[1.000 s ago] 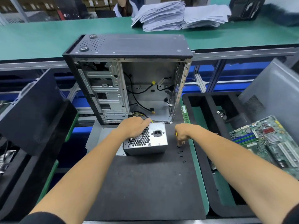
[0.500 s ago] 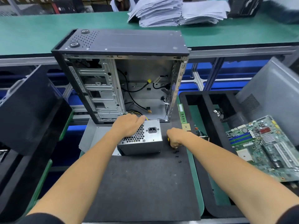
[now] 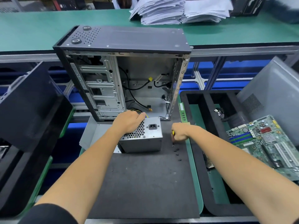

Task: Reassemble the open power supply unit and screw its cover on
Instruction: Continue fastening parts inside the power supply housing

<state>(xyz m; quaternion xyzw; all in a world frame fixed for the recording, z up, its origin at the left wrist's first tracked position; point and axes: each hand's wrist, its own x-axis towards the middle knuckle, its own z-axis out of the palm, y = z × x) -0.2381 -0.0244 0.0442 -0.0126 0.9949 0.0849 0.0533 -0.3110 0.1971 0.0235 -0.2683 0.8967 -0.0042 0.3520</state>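
A silver power supply unit (image 3: 146, 139) with a honeycomb grille and a black mains socket stands on the black mat (image 3: 142, 183), just in front of the open computer case. My left hand (image 3: 128, 121) lies over its top left corner, fingers curled over the far edge. My right hand (image 3: 179, 132) is to the right of the unit, fist curled round a yellow-handled screwdriver (image 3: 173, 133) that points down at several small black screws (image 3: 176, 150) on the mat.
An open tower case (image 3: 123, 75) stands upright behind the unit with loose cables inside. A green motherboard (image 3: 267, 143) lies in the black foam tray (image 3: 197, 159) on the right, beside a grey side panel (image 3: 271, 88). A RAM stick (image 3: 182, 112) lies near the case. Paper stacks sit on the far bench.
My right hand has shifted slightly over the screws with the screwdriver tip down among them. My left hand has stayed on the power supply.
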